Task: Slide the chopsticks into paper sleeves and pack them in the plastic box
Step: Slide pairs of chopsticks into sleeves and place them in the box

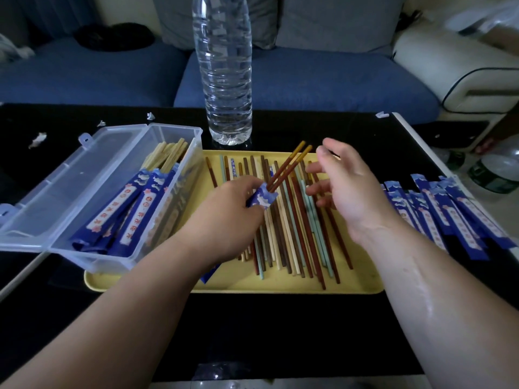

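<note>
Our left hand (230,209) pinches the sleeve (262,199) holding two chopsticks (289,164); right hand (348,192) is released (tilted, they could slip out).

Black tabletop (280,332) before me carries a yellow tray (359,277) and a clear water bottle (227,80) behind it. The open plastic box (95,258) sits left, overlapping the tray's end. Blue paper sleeves (455,220) are piled right, with white scraps (38,139) far left.
</note>
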